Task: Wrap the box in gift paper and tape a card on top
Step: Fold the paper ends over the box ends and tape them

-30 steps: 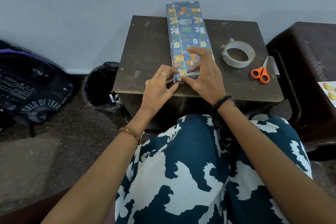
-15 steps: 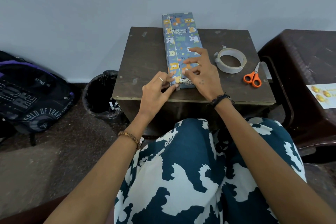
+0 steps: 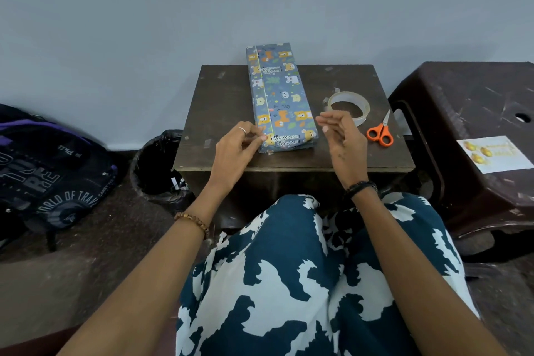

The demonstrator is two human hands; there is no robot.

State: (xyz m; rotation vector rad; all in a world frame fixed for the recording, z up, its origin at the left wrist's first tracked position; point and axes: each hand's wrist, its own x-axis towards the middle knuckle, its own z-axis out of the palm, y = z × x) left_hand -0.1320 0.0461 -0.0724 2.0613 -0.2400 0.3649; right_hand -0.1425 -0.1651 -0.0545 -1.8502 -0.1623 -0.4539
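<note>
Lifted off box [image 3: 281,101], right hand [image 3: 344,136] loosely open; left hand [image 3: 239,147] touching corner, perhaps pinching paper.

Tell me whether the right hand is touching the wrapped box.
Apart. In the head view the right hand hangs lifted beside the wrapped box, with bare table showing between its fingertips and the box's right edge.

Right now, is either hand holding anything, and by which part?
Nothing is clearly held. The left hand touches the wrapped box at its near-left corner; the right hand hangs free, fingers loosely curled.
</note>
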